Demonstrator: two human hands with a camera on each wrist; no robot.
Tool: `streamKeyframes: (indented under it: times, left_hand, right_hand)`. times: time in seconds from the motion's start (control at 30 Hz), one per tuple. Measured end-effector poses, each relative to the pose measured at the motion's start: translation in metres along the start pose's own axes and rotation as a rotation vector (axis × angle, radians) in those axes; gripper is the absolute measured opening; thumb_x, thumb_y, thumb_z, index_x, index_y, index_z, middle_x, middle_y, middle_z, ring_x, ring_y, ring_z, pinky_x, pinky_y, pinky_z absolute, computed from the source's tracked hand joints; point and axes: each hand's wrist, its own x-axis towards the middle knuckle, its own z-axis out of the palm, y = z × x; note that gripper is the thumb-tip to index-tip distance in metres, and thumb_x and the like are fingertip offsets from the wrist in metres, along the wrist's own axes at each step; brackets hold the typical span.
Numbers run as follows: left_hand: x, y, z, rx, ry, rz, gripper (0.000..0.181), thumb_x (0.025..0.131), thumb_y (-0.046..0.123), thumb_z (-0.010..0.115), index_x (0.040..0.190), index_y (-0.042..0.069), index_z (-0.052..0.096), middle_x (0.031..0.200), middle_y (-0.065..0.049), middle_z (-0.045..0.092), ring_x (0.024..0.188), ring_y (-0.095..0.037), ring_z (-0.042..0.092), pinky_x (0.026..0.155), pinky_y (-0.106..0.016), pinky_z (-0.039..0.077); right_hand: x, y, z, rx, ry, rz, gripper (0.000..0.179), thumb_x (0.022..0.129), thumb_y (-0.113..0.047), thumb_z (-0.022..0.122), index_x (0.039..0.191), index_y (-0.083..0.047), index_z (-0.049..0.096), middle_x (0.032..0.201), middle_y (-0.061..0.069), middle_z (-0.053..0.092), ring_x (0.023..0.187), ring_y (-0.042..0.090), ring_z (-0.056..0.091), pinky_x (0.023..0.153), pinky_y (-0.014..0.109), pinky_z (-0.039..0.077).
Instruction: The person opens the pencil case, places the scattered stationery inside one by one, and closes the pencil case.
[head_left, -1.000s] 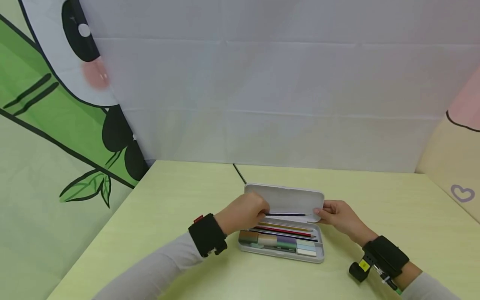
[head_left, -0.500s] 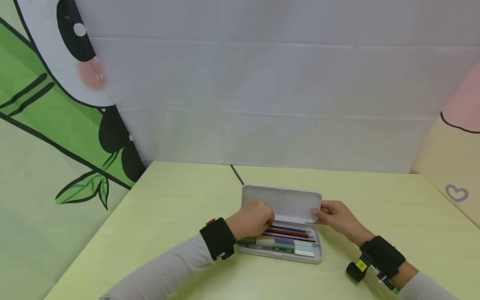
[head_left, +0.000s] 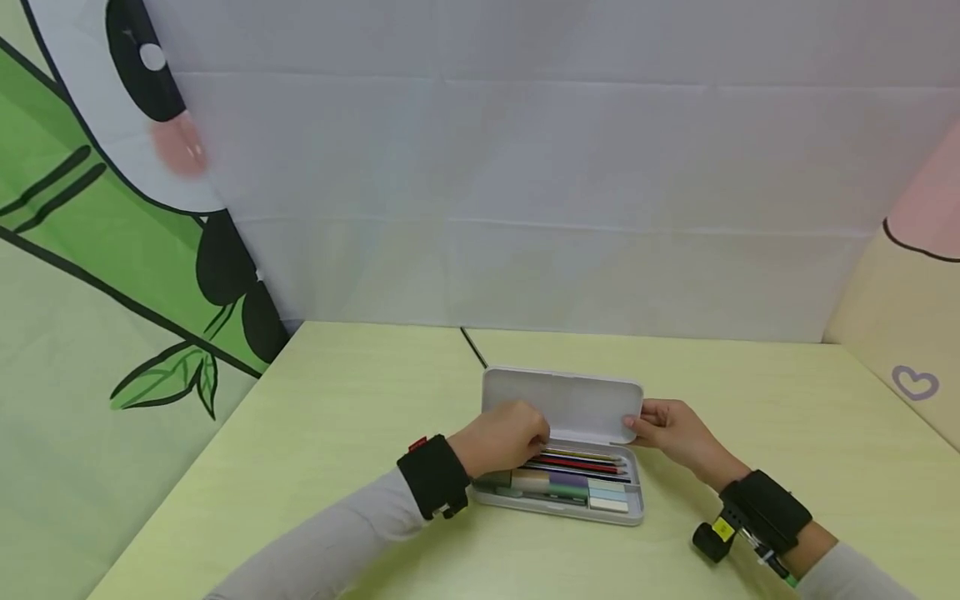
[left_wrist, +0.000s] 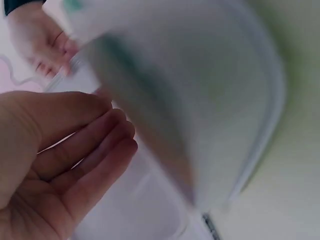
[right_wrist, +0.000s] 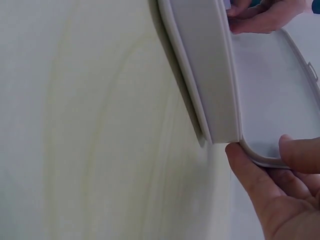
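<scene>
A pale grey pencil case (head_left: 558,518) lies with its lid (head_left: 588,408) raised. My left hand (head_left: 502,437) reaches over the tray's left end, fingers bunched in a pinch at a dark pencil among the row. The gripped end is hidden in the head view; the left wrist view shows the curled fingers (left_wrist: 95,160) close to the case edge. Beside it lies a red pencil (head_left: 592,468). My right hand (head_left: 678,435) grips the lid's right edge, the thumb (right_wrist: 305,155) on its inner face and fingers behind.
Toward the tray's front sit a greenish pen (head_left: 567,492) and pale blocks (head_left: 609,498), with brown and purple pieces beside them. A thin dark stick (head_left: 472,346) extends behind the lid across the table (head_left: 375,367). A printed cloth backdrop (head_left: 570,192) stands behind.
My left hand has lowered the dark pencil from in front of the lid into the tray, moving slightly right. The right hand keeps hold of the lid.
</scene>
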Motion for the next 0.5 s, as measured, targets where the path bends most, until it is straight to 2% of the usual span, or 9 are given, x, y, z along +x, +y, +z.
streamKeyframes:
  times: [0.07, 0.13, 0.23, 0.3, 0.4, 0.5]
  left_hand:
    - [-0.003, -0.007, -0.013, -0.062, 0.058, -0.027, 0.01, 0.089, 0.008, 0.066, 0.088, 0.008, 0.076, 0.084, -0.002, 0.075, 0.069, -0.006, 0.063, 0.066, -0.014, 0.049]
    - [-0.004, -0.018, -0.033, -0.099, 0.142, -0.061, 0.011, 0.088, 0.007, 0.066, 0.094, 0.007, 0.076, 0.089, -0.005, 0.076, 0.075, -0.01, 0.067, 0.07, -0.019, 0.054]
    - [-0.006, -0.041, -0.063, -0.107, 0.258, -0.133, 0.016, 0.087, 0.004, 0.066, 0.101, 0.004, 0.075, 0.095, -0.01, 0.075, 0.082, -0.017, 0.07, 0.074, -0.027, 0.056]
    - [-0.007, -0.059, -0.077, -0.103, 0.293, -0.194, 0.019, 0.088, 0.001, 0.065, 0.104, 0.003, 0.074, 0.1, -0.013, 0.074, 0.087, -0.022, 0.07, 0.078, -0.031, 0.057]
    - [-0.009, -0.088, -0.081, -0.104, 0.305, -0.272, 0.022, 0.089, -0.002, 0.062, 0.108, 0.001, 0.072, 0.107, -0.017, 0.072, 0.096, -0.028, 0.069, 0.084, -0.035, 0.056]
    - [-0.012, -0.115, -0.07, -0.116, 0.303, -0.313, 0.024, 0.09, -0.004, 0.059, 0.11, 0.0, 0.071, 0.111, -0.019, 0.071, 0.101, -0.032, 0.067, 0.088, -0.04, 0.056]
  right_hand:
    - [0.0, 0.0, 0.0, 0.0, -0.004, -0.002, 0.045, 0.098, -0.013, 0.054, 0.13, 0.018, 0.048, 0.124, 0.034, 0.058, 0.106, 0.032, 0.068, 0.085, 0.031, 0.058]
    - [0.001, 0.0, 0.0, -0.001, -0.006, -0.007, 0.044, 0.098, -0.012, 0.054, 0.129, 0.019, 0.048, 0.125, 0.034, 0.058, 0.107, 0.033, 0.068, 0.085, 0.031, 0.058]
    - [0.001, 0.0, -0.001, -0.009, -0.001, -0.019, 0.043, 0.098, -0.012, 0.054, 0.128, 0.019, 0.049, 0.124, 0.034, 0.059, 0.106, 0.033, 0.068, 0.084, 0.031, 0.058]
    - [0.002, 0.0, -0.003, -0.014, 0.008, -0.024, 0.043, 0.098, -0.011, 0.054, 0.127, 0.019, 0.049, 0.123, 0.035, 0.059, 0.105, 0.031, 0.069, 0.084, 0.031, 0.058]
    - [0.002, 0.0, -0.003, -0.009, 0.012, -0.022, 0.043, 0.098, -0.011, 0.055, 0.128, 0.019, 0.049, 0.123, 0.035, 0.059, 0.103, 0.029, 0.07, 0.084, 0.031, 0.058]
    - [0.002, 0.001, 0.0, -0.006, 0.008, -0.006, 0.044, 0.097, -0.012, 0.056, 0.127, 0.019, 0.049, 0.123, 0.035, 0.059, 0.103, 0.029, 0.07, 0.084, 0.031, 0.058]
